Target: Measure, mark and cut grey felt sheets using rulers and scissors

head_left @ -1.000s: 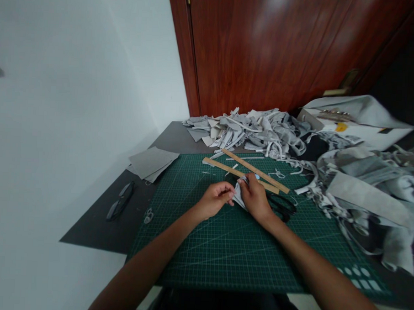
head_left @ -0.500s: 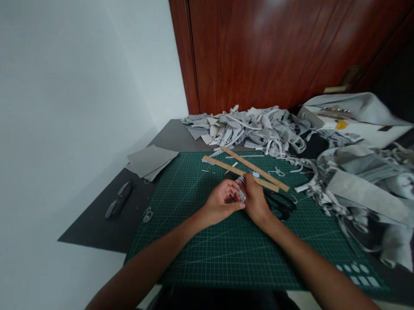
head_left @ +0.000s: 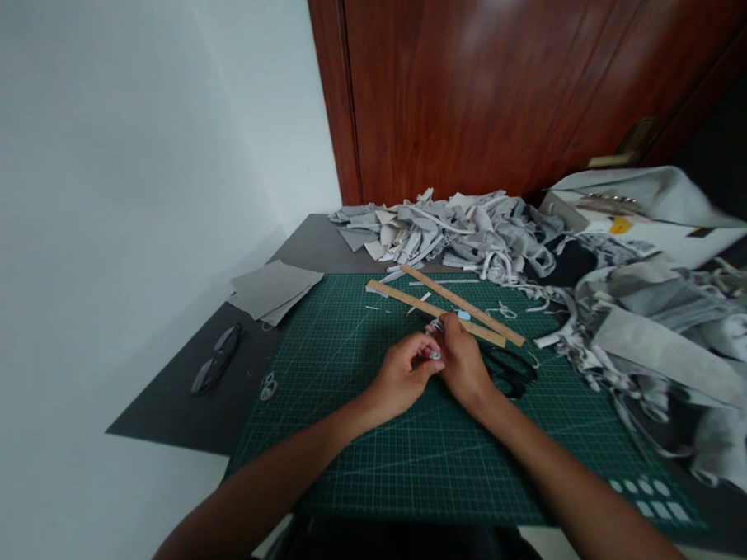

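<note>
Fabric (head_left: 434,355) — a small, light-grey, crumpled bit, mostly hidden — is showing between two bare hands over the middle of a green gridded cutting mat (head_left: 353,461). The left hand (head_left: 405,374) is curling its fingers nearly closed, pinching the bit between thumb and fingertips. The right hand (head_left: 462,362) is closing around grey fabric too; whether both are gripping one piece, I cannot tell.

Green grid is stretching widely from the left hand to the mat's left edge, where thin pale cord loops (head_left: 268,387) are lying, and from both wrists down to the front edge. Room is tighter on the other sides: black-handled scissors (head_left: 511,373) are lying just beside the right hand, and two flat wooden rulers (head_left: 410,300) are converging just beyond it. Grey fabric scraps (head_left: 443,233) are heaping past the far edge, and a larger grey pile (head_left: 668,342) is spilling over the right one. Dark-framed glasses (head_left: 216,360) are resting on the dark grey surface (head_left: 169,420) — well apart from both hands.
</note>
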{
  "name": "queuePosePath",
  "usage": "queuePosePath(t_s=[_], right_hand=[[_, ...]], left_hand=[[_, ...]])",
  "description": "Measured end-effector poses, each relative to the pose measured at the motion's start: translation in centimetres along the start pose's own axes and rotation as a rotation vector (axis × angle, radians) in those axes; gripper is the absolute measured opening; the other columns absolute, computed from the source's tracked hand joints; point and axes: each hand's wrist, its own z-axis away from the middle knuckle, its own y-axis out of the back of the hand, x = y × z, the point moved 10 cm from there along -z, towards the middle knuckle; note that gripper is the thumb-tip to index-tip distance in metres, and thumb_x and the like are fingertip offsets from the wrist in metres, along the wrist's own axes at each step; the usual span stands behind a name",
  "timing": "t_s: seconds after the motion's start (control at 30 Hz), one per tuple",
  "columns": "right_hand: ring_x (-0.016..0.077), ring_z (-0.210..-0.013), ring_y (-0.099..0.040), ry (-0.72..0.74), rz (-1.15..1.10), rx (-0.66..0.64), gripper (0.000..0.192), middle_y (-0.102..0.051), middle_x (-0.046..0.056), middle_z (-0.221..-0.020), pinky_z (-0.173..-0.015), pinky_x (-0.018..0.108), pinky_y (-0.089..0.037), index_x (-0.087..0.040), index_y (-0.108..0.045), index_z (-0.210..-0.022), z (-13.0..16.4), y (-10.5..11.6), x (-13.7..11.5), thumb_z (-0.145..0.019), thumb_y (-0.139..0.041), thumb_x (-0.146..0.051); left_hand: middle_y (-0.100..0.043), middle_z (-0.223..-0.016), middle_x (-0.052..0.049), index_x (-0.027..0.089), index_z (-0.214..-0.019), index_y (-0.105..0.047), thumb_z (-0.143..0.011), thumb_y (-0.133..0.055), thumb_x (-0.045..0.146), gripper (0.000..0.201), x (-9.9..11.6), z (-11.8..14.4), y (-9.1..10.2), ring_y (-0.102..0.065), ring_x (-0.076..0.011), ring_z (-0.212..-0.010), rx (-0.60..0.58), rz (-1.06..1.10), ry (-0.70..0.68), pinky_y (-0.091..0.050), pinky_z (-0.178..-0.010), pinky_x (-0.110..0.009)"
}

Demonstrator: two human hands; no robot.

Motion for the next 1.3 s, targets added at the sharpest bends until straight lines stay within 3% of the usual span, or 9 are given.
queuePosePath(t_s=[0.2, 0.37, 0.53, 0.67, 0.87, 1.1, 1.23, 1.3], right_hand=[[0.021, -0.062, -0.054, -0.097, -0.078, 0.236, 0.013, -0.057, -0.001, -0.071, -0.059, 0.031, -0.039, -0.027, -0.043, -0.091, -0.7, 3.0, 0.4, -0.1, -0.048, -0.035], [0.0212, -0.064, -0.052, -0.16, -0.13, 0.342, 0.018, -0.055, -0.002, -0.071, -0.059, 0.032, -0.039, -0.027, -0.045, -0.09, -0.5, 3.9, 0.8, -0.102, -0.047, -0.04], [0.0194, -0.061, -0.051, -0.106, -0.123, 0.31, 0.015, -0.057, -0.002, -0.073, -0.058, 0.032, -0.039, -0.025, -0.049, -0.094, -0.3, 3.6, 0.2, -0.1, -0.051, -0.038], [0.0196, -0.062, -0.054, -0.065, -0.123, 0.257, 0.013, -0.059, -0.002, -0.073, -0.059, 0.031, -0.04, -0.025, -0.049, -0.094, 0.0, 3.0, -0.4, -0.099, -0.052, -0.037], [0.0196, -0.064, -0.057, -0.037, -0.163, 0.177, 0.013, -0.06, -0.002, -0.073, -0.06, 0.031, -0.042, -0.026, -0.05, -0.095, 0.4, 1.8, -1.0, -0.101, -0.051, -0.037], [0.0186, -0.06, -0.055, 0.004, -0.171, 0.115, 0.013, -0.06, -0.002, -0.072, -0.058, 0.03, -0.041, -0.026, -0.053, -0.093, -0.1, 1.7, -1.0, -0.102, -0.053, -0.035], [0.0195, -0.064, -0.059, 0.078, -0.172, -0.009, 0.007, -0.064, 0.0, -0.078, -0.061, 0.031, -0.042, -0.025, -0.057, -0.098, -0.5, 1.2, -1.6, -0.101, -0.054, -0.031], [0.0199, -0.068, -0.061, 0.119, -0.192, -0.103, 0.007, -0.066, 0.001, -0.08, -0.063, 0.031, -0.043, -0.025, -0.058, -0.099, -0.6, 0.6, -2.0, -0.102, -0.054, -0.03]], left_hand=[[-0.062, -0.084, 0.001, 0.02, -0.093, -0.06, -0.078, -0.076, 0.023, 0.022, -1.2, -0.5, 2.0, -0.061, -0.0138, -0.076, 0.192, 0.213, 0.084, -0.051, -0.074, -0.027], [-0.066, -0.087, -0.001, 0.017, -0.104, -0.065, -0.078, -0.079, 0.036, 0.035, -2.8, -0.7, 2.0, -0.064, -0.0147, -0.078, 0.197, 0.293, 0.178, -0.054, -0.079, -0.032], [-0.072, -0.1, -0.009, 0.013, -0.104, -0.072, -0.07, -0.087, 0.05, 0.053, -3.1, -0.4, 0.9, -0.067, -0.0201, -0.087, 0.079, 0.382, 0.291, -0.054, -0.085, -0.037], [-0.069, -0.089, -0.004, 0.013, -0.094, -0.072, -0.058, -0.097, 0.045, 0.054, -2.2, -0.5, 0.3, -0.062, -0.0174, -0.082, -0.01, 0.329, 0.285, -0.048, -0.077, -0.029], [-0.063, -0.077, 0.0, 0.014, -0.08, -0.066, -0.059, -0.095, 0.051, 0.051, -1.6, -1.0, 1.3, -0.055, -0.0134, -0.073, 0.063, 0.318, 0.217, -0.041, -0.07, -0.026], [-0.062, -0.072, 0.002, 0.017, -0.08, -0.061, -0.067, -0.089, 0.053, 0.047, -2.7, -1.3, 3.3, -0.055, -0.0121, -0.067, 0.118, 0.335, 0.276, -0.042, -0.066, -0.026], [-0.06, -0.071, 0.003, 0.018, -0.08, -0.059, -0.062, -0.093, 0.048, 0.049, -3.5, -1.3, 3.5, -0.056, -0.012, -0.065, 0.057, 0.349, 0.352, -0.043, -0.063, -0.026], [-0.064, -0.076, 0.001, 0.016, -0.09, -0.065, -0.056, -0.097, 0.043, 0.054, -3.5, -1.4, 3.1, -0.06, -0.0144, -0.069, -0.024, 0.354, 0.392, -0.046, -0.066, -0.028]])
